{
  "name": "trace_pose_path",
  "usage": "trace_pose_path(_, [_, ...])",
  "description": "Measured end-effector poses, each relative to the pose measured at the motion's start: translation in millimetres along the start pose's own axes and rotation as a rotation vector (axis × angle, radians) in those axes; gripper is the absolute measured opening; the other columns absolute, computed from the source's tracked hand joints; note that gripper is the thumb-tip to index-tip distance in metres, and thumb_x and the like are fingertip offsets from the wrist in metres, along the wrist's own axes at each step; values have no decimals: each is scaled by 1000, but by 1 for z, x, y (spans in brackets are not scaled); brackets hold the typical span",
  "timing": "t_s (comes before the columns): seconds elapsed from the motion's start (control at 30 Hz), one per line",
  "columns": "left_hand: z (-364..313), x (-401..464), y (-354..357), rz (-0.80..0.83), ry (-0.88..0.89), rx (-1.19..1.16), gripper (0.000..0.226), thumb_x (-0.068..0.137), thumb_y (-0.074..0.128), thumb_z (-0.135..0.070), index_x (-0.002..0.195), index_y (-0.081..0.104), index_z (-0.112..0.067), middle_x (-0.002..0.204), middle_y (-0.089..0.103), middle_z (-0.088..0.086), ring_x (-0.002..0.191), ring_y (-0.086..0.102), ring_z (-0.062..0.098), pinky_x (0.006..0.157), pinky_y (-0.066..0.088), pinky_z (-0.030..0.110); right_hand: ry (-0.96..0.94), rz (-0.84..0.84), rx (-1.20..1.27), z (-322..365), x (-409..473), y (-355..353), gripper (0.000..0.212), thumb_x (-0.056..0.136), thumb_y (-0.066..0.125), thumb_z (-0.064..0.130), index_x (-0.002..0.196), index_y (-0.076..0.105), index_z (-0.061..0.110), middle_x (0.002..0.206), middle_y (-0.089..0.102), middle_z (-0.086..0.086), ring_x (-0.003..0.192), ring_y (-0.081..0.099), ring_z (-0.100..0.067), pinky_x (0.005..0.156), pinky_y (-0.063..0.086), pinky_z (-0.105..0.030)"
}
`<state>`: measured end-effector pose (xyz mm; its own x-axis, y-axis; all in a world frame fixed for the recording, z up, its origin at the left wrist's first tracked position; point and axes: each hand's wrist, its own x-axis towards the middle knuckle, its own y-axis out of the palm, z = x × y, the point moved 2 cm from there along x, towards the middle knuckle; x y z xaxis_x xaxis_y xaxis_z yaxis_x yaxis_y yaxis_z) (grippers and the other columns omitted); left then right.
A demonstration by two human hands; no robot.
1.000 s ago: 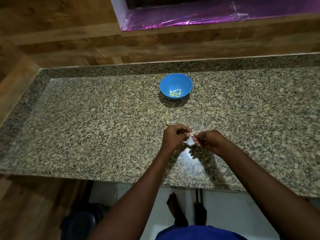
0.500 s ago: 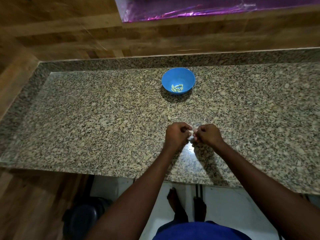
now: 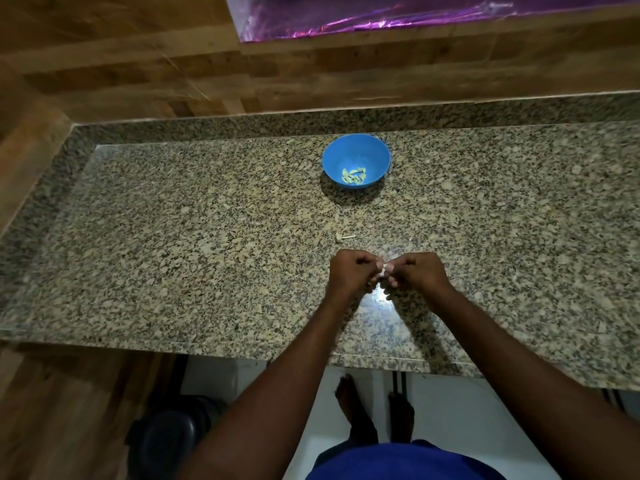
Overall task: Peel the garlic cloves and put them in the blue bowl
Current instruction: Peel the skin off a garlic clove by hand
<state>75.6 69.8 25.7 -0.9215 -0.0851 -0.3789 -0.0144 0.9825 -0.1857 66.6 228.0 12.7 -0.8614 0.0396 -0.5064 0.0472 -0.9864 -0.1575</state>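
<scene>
Both hands meet over the speckled granite bench, on the near side of the round blue plastic bowl. The left hand and right hand pinch one small pale garlic clove between curled fingertips, probably to strip its skin. Peeled cloves lie inside the bowl.

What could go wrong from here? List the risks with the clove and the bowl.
1. Both hands, left hand and right hand, pinch the small garlic clove between fingertips; a slippery clove could pop out of the grip onto the granite counter.
2. The blue bowl sits well beyond the hands, so the clove could drop during the carry.
3. Pale scraps lie on the speckled stone, where a fallen clove would probably be hard to spot.
</scene>
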Motion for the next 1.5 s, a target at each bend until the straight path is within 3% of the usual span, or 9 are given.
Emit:
trace_pose_path(0.2, [2, 1, 3, -15, 34, -6, 8, 83, 76, 0, 92, 76, 1, 76, 74, 12, 57, 63, 11, 50, 50, 19, 135, 5, 135, 1, 2, 4, 15, 86, 70, -7, 72, 68, -8, 62, 67, -20, 50, 64, -25, 52, 60, -32])
trace_pose_path(0.4, [4, 2, 6, -44, 74, -16, 8, 83, 77, -3, 90, 78, -5, 83, 76, 11, 71, 70, 13, 66, 59, 29, 467, 71, 425, -6, 16, 10, 13, 98, 52, -5, 92, 63, -6, 65, 68, -10, 48, 65, -13, 43, 52, -21])
trace_pose_path(0.57, [2, 1, 10, 19, 9, -63, 11, 82, 74, 3, 91, 76, -2, 79, 75, 14, 65, 68, 14, 61, 56, 28, 363, 39, 258, -7, 15, 5, 17, 94, 59, -2, 81, 68, -7, 64, 63, -14, 51, 55, -21, 58, 55, -35])
trace_pose_path(0.67, [-2, 4, 8, 106, -42, -111, 14, 85, 71, 3, 97, 73, -2, 79, 72, 26, 64, 65, 24, 62, 55, 32, 141, -36, 7, -7, 20, -4, 18, 88, 69, 2, 72, 72, -4, 62, 68, -20, 58, 68, -34, 62, 61, -42])
trace_pose_path(0.8, [-3, 14, 6, 204, -68, -105, 22, 88, 72, 1, 109, 74, -4, 75, 72, 20, 63, 63, 23, 60, 55, 29, 8, 42, -156, -4, 23, -8, 21, 91, 68, 5, 71, 72, 0, 67, 72, -19, 65, 70, -32, 61, 56, -33])
trace_pose_path(0.93, [-6, 18, 7, 197, -70, -99, 11, 83, 78, -2, 94, 77, -6, 87, 69, 36, 67, 61, 28, 59, 51, 31, 119, 74, 16, -1, 26, -7, 17, 89, 61, -4, 75, 67, -9, 63, 65, -22, 65, 65, -36, 69, 57, -48])
trace_pose_path(1.13, [-1, 28, 7, 166, -125, -177, 14, 86, 73, -2, 100, 78, -4, 83, 69, 25, 64, 60, 22, 62, 52, 30, 225, 112, 146, -2, 26, -12, 17, 85, 59, -2, 88, 67, -16, 72, 66, -28, 58, 61, -32, 72, 57, -59])
trace_pose_path(1.33, [0, 35, 10, 150, -121, -171, 14, 83, 74, 1, 95, 78, -5, 89, 70, 34, 71, 62, 28, 71, 55, 36, 139, 174, 99, -6, 30, -16, 25, 91, 70, 13, 86, 72, -11, 75, 70, -28, 64, 65, -33, 73, 60, -53])
trace_pose_path(1.5, [2, 39, 12, 156, -68, -144, 10, 84, 76, -1, 92, 79, -5, 87, 72, 28, 72, 66, 27, 68, 57, 34, 128, 120, 92, -5, 32, -13, 16, 89, 70, 2, 85, 67, -13, 69, 68, -24, 63, 64, -30, 66, 56, -43])
